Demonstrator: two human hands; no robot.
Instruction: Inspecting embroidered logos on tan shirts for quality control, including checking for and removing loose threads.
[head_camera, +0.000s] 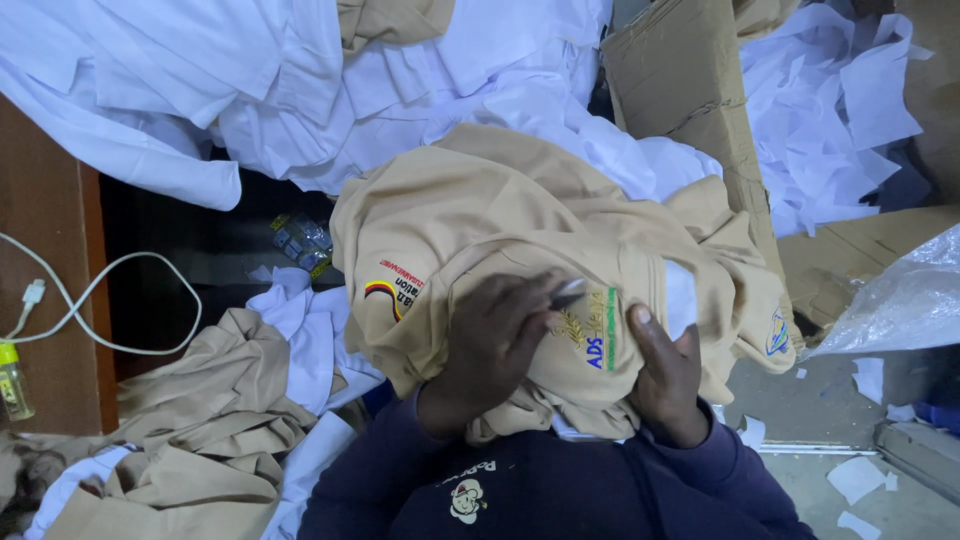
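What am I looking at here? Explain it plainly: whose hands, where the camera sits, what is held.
One picture, from a camera worn on a person's head, looking down at their own two bare hands. The left hand holds a small metal tool against a tan shirt bunched in the lap. The right hand grips the shirt beside an embroidered badge. Around lie white shirts, more tan shirts, a cardboard box, paper scraps and a white cable.

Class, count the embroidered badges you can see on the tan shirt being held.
3. One on the sleeve at left, one on the chest between the left hand and right hand at, one at the far right edge. Folds may hide more.
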